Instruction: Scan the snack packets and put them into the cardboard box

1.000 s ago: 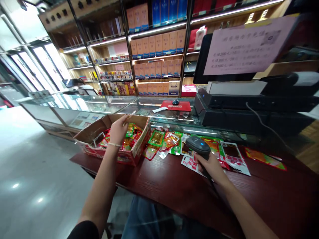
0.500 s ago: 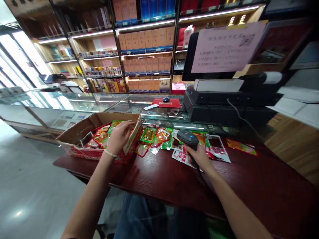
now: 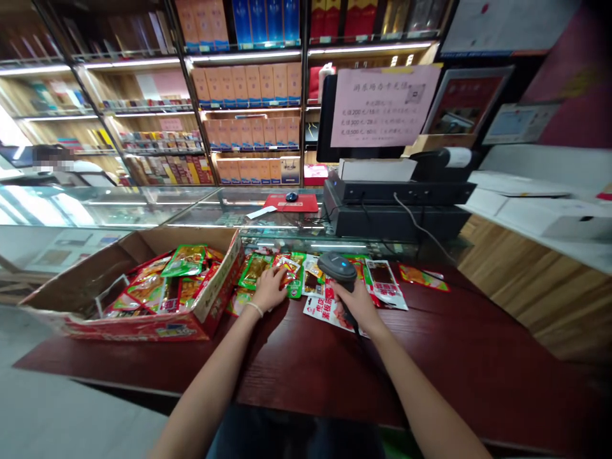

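Note:
My right hand point(image 3: 356, 303) is wrapped around the handle of a dark barcode scanner point(image 3: 337, 264), which shows a blue light on top. Its head is above several snack packets on the table, and a white packet with red lettering point(image 3: 318, 310) lies beneath it. My left hand point(image 3: 270, 288), with a pale band at the wrist, reaches over the row with its fingers stretched onto a red and white snack packet point(image 3: 288, 264). No grip on it is visible. A green-edged snack packet point(image 3: 255, 271) lies just left of those fingers. More packets fill the open cardboard box point(image 3: 205, 319) further left.
The dark red wooden table point(image 3: 296, 376) carries the box and packets. Behind it are a glass counter point(image 3: 191, 215), a mouse point(image 3: 291, 197) on a red pad, and a monitor with a pink paper sign point(image 3: 382, 105). One packet point(image 3: 423, 278) lies apart at right. A person point(image 3: 52, 159) is at far left.
My left hand has moved right, from over the box to the packets on the table. The view has shifted rightward. My right hand still holds the scanner over the packets.

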Available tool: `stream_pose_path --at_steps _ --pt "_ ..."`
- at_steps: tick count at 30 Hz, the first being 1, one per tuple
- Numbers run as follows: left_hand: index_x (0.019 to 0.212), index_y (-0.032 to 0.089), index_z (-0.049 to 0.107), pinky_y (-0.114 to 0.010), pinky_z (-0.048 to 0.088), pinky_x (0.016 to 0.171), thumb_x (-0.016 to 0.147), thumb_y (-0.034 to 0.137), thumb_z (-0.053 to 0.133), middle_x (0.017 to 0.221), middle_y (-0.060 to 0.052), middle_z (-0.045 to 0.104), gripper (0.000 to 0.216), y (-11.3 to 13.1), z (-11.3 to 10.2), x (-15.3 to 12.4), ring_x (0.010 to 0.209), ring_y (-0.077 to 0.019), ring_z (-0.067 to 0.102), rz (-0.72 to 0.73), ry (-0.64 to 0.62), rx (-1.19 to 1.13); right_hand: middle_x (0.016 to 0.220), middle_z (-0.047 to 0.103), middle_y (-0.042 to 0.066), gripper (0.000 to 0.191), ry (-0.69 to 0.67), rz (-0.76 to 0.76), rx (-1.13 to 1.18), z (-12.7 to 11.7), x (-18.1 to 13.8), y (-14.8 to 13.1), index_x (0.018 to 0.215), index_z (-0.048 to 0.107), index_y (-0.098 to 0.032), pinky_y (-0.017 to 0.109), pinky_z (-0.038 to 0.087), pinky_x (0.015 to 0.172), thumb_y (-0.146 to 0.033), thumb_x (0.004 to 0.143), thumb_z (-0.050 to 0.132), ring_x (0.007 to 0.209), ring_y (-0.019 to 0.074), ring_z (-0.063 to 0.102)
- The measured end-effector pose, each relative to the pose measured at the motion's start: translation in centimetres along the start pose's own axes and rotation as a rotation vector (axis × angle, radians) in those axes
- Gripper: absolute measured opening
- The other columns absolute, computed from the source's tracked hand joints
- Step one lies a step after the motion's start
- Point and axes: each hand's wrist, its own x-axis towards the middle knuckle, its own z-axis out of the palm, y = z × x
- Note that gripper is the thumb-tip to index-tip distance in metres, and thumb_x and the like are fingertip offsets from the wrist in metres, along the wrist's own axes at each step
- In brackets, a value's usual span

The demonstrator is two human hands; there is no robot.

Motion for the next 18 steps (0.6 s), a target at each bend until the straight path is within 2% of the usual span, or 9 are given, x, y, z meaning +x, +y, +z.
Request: stream_pose_path --at_steps 4,8,11,13,15,18 --pt "0.134 0.021 0.056 -0.046 0.036 0.107 0.075 0.019 0.061 0.137 -0.012 0.054 0.059 0.5 0.3 -1.1 0.126 -0.0312 0.046 -0.005 0.051 0.022 0.051 0.056 -0.006 0.044 0.003 -0.012 -0.018 0.5 -0.3 0.0 0.086 0.052 -0.024 0.025 0.038 0.031 -0.058 0.07 0.075 0.032 0.0132 0.049" --pt "0.129 0.021 0.06 -0.044 0.041 0.102 0.077 0.011 0.055 0.129 -0.011 0.062 0.053 1.6 0.0 -1.7 0.119 -0.0289 0.052 0.071 0.086 0.008 0.049 0.054 -0.008 0.042 -0.009 -0.029 -0.043 0.8 -0.6 -0.1 0.089 0.051 -0.024 0.023 0.036 0.031 -0.055 0.073 0.074 0.031 0.0114 0.046" --pt "0.123 0.022 0.065 -0.041 0.044 0.1 0.082 0.011 0.052 0.12 -0.01 0.068 0.044 2.2 -0.5 -2.1 0.112 -0.0264 0.059 0.141 0.1 -0.102 0.049 0.055 -0.007 0.042 -0.01 -0.027 -0.033 0.8 -0.4 0.2 0.086 0.051 -0.023 0.023 0.036 0.031 -0.055 0.072 0.074 0.031 0.0106 0.046" --pt "0.12 0.025 0.066 -0.038 0.046 0.097 0.088 0.016 0.051 0.118 -0.008 0.07 0.036 2.3 -0.9 -2.2 0.107 -0.0242 0.063 0.135 0.163 -0.266 0.05 0.056 -0.007 0.043 0.004 -0.022 -0.012 0.7 -0.3 0.2 0.086 0.051 -0.024 0.023 0.037 0.031 -0.056 0.071 0.075 0.031 0.0111 0.047" --pt "0.118 0.025 0.065 -0.035 0.049 0.092 0.093 0.025 0.05 0.111 -0.007 0.072 0.029 2.2 -1.3 -2.2 0.101 -0.0226 0.066 0.026 0.309 -0.474 0.051 0.056 -0.006 0.043 0.015 -0.026 0.003 0.7 -0.3 0.1 0.087 0.051 -0.024 0.023 0.038 0.031 -0.055 0.071 0.076 0.032 0.012 0.048" --pt "0.108 0.022 0.064 -0.033 0.051 0.087 0.094 0.037 0.052 0.096 -0.006 0.072 0.024 2.0 -1.3 -1.7 0.092 -0.0212 0.067 -0.253 0.55 -0.803 0.053 0.056 -0.006 0.042 0.029 -0.032 0.005 0.6 -0.6 -0.3 0.088 0.051 -0.024 0.024 0.04 0.031 -0.054 0.072 0.076 0.033 0.0128 0.05"
